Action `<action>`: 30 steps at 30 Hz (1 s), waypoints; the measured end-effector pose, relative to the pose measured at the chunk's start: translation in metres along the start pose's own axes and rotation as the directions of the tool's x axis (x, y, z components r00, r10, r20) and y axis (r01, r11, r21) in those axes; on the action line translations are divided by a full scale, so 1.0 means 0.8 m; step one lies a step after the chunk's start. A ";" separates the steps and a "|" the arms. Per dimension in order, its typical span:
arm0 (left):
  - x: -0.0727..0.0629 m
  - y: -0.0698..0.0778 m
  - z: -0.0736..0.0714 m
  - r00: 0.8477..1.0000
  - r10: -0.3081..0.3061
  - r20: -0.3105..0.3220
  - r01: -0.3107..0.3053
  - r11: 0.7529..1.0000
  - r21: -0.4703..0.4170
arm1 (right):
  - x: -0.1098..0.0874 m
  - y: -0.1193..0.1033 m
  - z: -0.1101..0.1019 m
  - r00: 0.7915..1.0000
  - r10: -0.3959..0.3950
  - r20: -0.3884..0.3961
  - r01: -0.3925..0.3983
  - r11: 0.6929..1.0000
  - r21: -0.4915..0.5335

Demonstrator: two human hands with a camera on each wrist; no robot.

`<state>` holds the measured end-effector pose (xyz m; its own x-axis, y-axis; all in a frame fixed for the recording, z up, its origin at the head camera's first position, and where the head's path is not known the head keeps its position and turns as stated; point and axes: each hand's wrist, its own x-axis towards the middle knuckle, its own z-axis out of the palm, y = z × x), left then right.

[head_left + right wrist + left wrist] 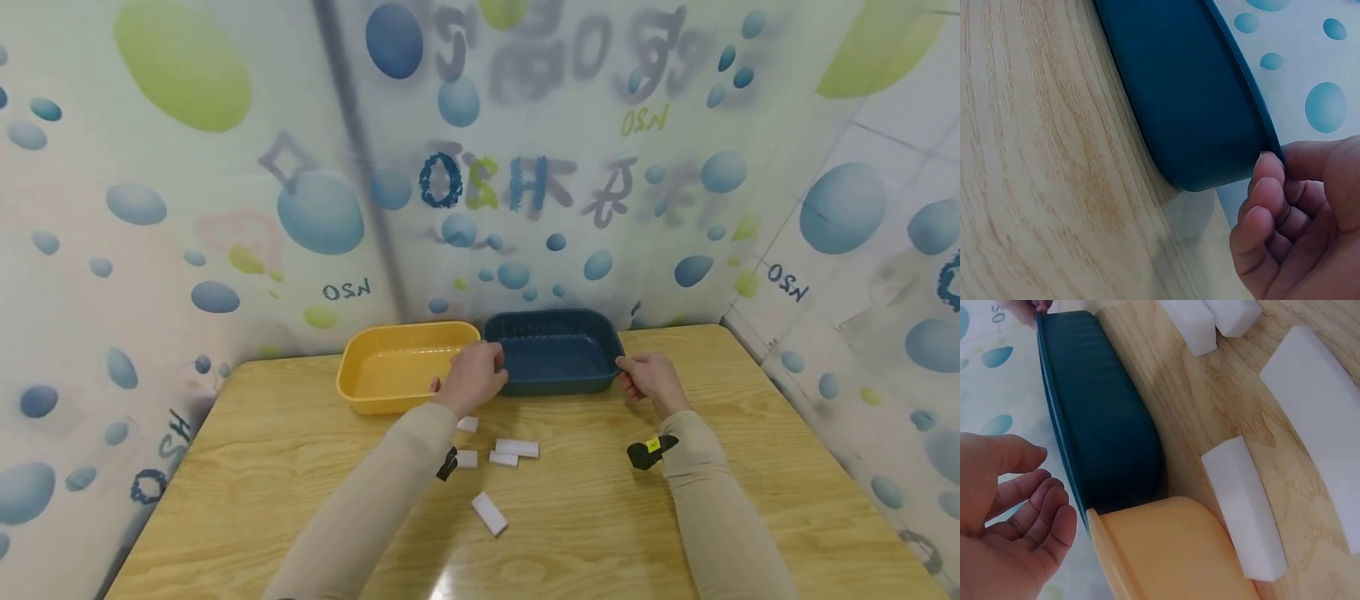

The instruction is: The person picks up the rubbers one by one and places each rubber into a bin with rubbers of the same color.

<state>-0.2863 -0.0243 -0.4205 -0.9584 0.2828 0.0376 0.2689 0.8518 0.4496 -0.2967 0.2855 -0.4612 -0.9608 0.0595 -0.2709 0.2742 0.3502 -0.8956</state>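
Note:
A dark blue plastic basin point(558, 387) stands at the back of the table, and my right hand point(651, 379) pinches its right rim between thumb and fingers. In the right wrist view the fingertips point(1269, 165) press on the outer wall just under the rim. Beside it, to the left, is a yellow basin point(382, 406). My left hand point(474, 373) hovers over where the two basins meet, fingers loosely curled with nothing in them. The left wrist view shows a gap between its thumb point(1022, 453) and fingers.
Several white rectangular blocks lie in front of the basins, among them a pair of touching blocks point(517, 448) and a slanted block point(490, 513) nearer me. Behind the wooden table point(600, 517) rises a wall sheet point(525, 250) with blue and green drops.

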 end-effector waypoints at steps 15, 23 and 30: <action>-0.028 -0.008 -0.017 0.991 0.129 -0.027 -0.128 0.990 0.055 | -0.001 -0.001 -0.003 1.000 -0.004 0.005 0.004 1.000 -0.027; -0.049 -0.014 -0.018 0.971 0.229 -0.071 -0.222 0.971 0.094 | 0.000 0.000 -0.001 1.000 -0.002 0.005 0.002 1.000 -0.030; -0.069 -0.020 -0.012 0.946 0.295 -0.139 -0.282 0.954 0.103 | -0.001 -0.001 -0.001 1.000 0.004 0.005 -0.004 1.000 -0.025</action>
<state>-0.2385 -0.0579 -0.4209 -0.8402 0.4573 0.2916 0.5368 0.7780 0.3265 -0.2963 0.2856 -0.4598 -0.9593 0.0559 -0.2767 0.2771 0.3728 -0.8856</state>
